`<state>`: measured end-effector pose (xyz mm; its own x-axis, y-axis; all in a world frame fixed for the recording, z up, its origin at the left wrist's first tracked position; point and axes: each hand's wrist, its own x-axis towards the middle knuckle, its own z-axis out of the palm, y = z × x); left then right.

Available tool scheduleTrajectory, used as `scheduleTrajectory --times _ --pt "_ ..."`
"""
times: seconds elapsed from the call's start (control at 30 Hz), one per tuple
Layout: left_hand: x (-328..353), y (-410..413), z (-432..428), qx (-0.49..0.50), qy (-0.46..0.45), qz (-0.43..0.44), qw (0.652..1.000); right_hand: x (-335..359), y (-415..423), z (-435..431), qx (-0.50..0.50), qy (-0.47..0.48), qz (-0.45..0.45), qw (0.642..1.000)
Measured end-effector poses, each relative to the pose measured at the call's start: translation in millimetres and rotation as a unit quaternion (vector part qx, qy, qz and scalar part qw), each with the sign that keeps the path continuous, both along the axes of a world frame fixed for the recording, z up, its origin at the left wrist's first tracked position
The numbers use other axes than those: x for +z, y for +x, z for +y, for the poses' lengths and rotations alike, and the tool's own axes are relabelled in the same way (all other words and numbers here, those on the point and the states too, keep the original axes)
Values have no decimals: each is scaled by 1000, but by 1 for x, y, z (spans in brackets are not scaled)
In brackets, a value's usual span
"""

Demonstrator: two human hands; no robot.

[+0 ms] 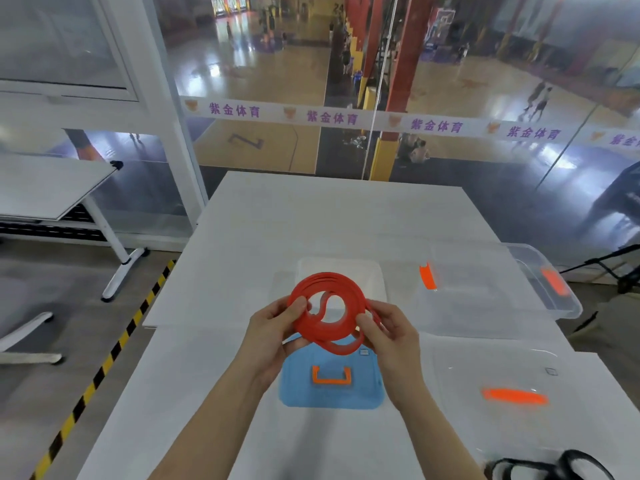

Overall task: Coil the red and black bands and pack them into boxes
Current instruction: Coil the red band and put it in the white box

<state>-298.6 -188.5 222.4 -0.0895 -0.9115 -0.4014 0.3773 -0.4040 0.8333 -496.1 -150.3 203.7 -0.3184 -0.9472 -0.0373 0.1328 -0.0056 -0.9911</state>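
You are looking down at a white table (242,237) set against a glass wall, with an indoor sports court beyond it. Both of your bare hands are raised above the middle of the table, and between them you hold the red band (327,308), wound into several loose, overlapping loops. Your left hand (277,327) pinches the left side of the coil, thumb on top and fingers curled beneath. Your right hand (388,332) grips the right side in the same way, fingers closed on the band. One loop sags lower than the rest, toward you.

Directly below the coil lies a blue lid (332,379) with an orange handle, flat on the table. Just beyond your hands sits a small white box (341,271). To the right is a large clear box (495,289) with orange latches, and nearer you on the right a clear lid (502,393) with an orange handle. The black band (561,467) lies at the bottom right edge, only partly in view.
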Motion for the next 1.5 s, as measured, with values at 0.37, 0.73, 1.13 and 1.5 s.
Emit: scheduleTrajectory --times 0.37,0.73,1.13,1.5 --pt "-46 -53 -72 13 92 13 996 -37 -39 -105 22 113 -128 985" --pt "-114 -30 -171 -21 11 -380 925 -105 -49 -220 -12 209 -126 970" --pt "-194 -32 -253 -152 -33 -572 806 -209 -31 -302 -31 317 -40 947" --pt "-212 -30 -252 -139 -27 -571 809 -264 -23 -331 10 368 -32 929"
